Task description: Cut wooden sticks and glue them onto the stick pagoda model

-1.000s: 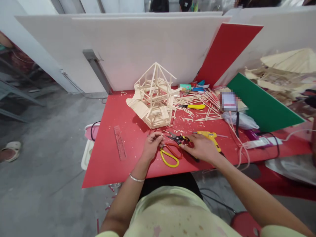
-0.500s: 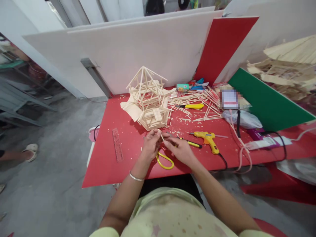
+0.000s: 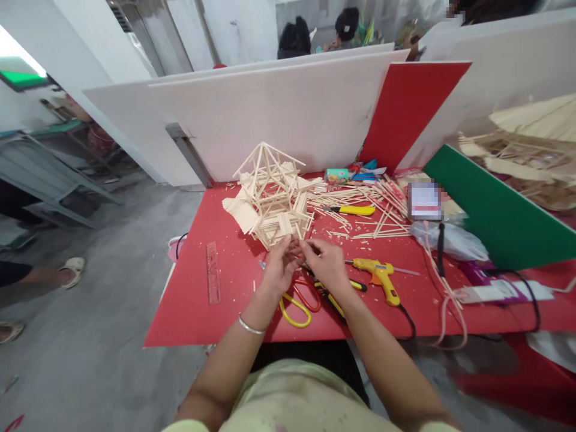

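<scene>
Both my hands meet in front of a model pavilion [image 3: 274, 204], built of thin wooden sticks, with an open pointed roof frame. My right hand [image 3: 327, 264] pinches a short wooden stick [image 3: 297, 230], whose tip pokes up at the model's near edge. Close beside it, my left hand [image 3: 278, 267] has its fingers loosely curled and apart; nothing shows in its grasp. Below the hands lie scissors with a yellow handle loop [image 3: 296, 313] and a red one. Pliers with black and yellow handles [image 3: 330, 300] lie partly under my right forearm.
On the red tabletop [image 3: 180, 324] lie a clear ruler [image 3: 213, 273], a yellow glue gun [image 3: 380, 279] with its cord, a yellow utility knife [image 3: 355, 210] and many loose sticks [image 3: 382, 225]. A white board [image 3: 270, 114] stands behind, a green board [image 3: 499, 222] at right.
The view has tilted up a little. My hands have come nearer the model with the stick, the right hand turning over and the left loosening. More of the scissors and pliers shows.
</scene>
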`<move>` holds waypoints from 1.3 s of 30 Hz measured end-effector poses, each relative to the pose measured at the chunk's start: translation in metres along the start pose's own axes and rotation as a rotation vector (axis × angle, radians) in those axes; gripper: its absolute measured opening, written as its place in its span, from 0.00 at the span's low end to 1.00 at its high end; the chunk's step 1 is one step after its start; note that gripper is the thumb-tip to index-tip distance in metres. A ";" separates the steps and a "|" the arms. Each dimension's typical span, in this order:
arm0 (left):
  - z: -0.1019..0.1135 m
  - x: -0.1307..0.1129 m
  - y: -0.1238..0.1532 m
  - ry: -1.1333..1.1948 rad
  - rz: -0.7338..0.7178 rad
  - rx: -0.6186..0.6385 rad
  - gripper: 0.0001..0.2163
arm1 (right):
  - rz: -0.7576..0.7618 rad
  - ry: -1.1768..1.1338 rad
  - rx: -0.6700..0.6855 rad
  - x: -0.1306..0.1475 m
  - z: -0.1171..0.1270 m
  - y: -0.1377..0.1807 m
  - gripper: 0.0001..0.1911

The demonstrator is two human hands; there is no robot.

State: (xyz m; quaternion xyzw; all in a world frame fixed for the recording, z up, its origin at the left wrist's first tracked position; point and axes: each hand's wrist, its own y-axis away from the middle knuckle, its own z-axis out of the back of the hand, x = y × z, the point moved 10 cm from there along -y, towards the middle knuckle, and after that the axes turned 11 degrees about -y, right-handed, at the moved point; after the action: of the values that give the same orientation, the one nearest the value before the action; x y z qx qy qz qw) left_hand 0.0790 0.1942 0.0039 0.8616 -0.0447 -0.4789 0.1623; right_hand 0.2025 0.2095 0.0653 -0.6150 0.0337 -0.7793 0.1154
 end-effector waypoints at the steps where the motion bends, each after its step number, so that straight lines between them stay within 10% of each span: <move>1: 0.002 -0.002 -0.007 0.010 0.001 -0.014 0.18 | 0.009 0.009 0.006 0.000 -0.001 -0.008 0.17; 39: -0.003 -0.028 -0.042 -0.119 -0.071 -0.163 0.11 | -0.095 -0.284 0.130 -0.026 -0.026 -0.045 0.17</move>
State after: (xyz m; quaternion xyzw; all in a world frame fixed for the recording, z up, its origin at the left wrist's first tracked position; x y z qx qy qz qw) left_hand 0.0628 0.2413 0.0142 0.8167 0.0153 -0.5366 0.2117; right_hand 0.1770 0.2566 0.0430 -0.7112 -0.0624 -0.6896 0.1215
